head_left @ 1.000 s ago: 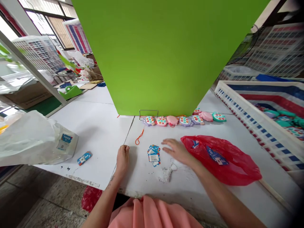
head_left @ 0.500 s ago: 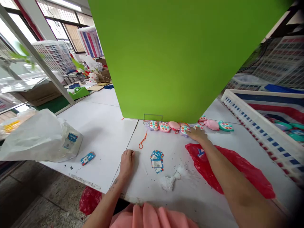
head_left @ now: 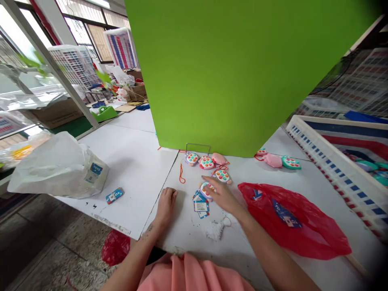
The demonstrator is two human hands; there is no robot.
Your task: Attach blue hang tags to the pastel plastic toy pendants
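My right hand (head_left: pixel 223 197) lies on the white table (head_left: pixel 136 161) with its fingers closed over a small purple toy phone (head_left: pixel 206 188) with coloured buttons. A second toy phone (head_left: pixel 222 176) with an orange cord sits just beyond the fingertips. A small stack of blue and white tag cards (head_left: pixel 200 205) lies directly under the hand's left side. My left hand (head_left: pixel 167 202) rests on the table left of the cards, its fingers curled in and holding nothing. More toy phones (head_left: pixel 206 162) line the foot of the green board (head_left: pixel 236 72).
A red plastic bag (head_left: pixel 291 218) lies right of my right arm. A white tuft with a ring (head_left: pixel 217 229) sits near the table edge. A white plastic bag (head_left: pixel 57 167) and a loose blue card (head_left: pixel 114 195) are left. A striped crate (head_left: pixel 330 157) stands at right.
My right hand reached out to the row of toy phones at the green board, then came back toward the cards with one toy, a second dragged along. The left hand stayed put.
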